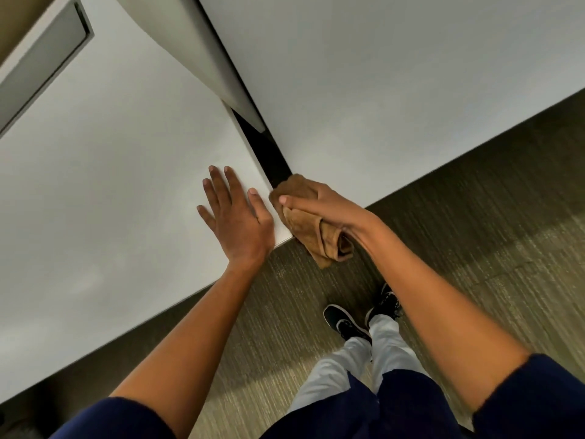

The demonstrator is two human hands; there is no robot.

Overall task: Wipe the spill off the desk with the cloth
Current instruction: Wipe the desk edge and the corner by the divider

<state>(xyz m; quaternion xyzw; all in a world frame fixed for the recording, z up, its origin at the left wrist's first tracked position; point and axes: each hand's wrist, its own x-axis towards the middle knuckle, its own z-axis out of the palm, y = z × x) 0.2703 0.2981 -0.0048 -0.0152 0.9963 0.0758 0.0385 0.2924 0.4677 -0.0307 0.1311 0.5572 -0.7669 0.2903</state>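
Two white tabletops are present. The left tabletop (104,172) and the right tabletop (395,90) meet at an angle, separated by one narrow dark gap (269,156) that widens toward the person. One pale curved panel (202,52) rises along the gap between them. One grey rectangular recessed plate (41,61) sits in the far left area of the left tabletop.

Two hands are in view. The left hand (235,217) lies flat on the left tabletop near its corner, palm down, fingers straight and spread, grasping nothing. The right hand (319,205) grips one brown cloth (316,239), fingers curled over the top of the bunched fabric, thumb extended toward the left hand. The cloth is held at the near end of the gap, against the corner edge of the left tabletop. Its upper part is covered by the right hand; its lower folds hang free below the wrist, over the floor. The two hands are just beside each other and do not touch.

No spill can be made out on either tabletop surface.

Below the tabletops lies one striped carpet floor (474,248). Two dark shoes (345,321) stand on it, beneath light trouser legs (342,365). Both forearms are bare, with dark blue sleeves (538,391) at the upper arms.
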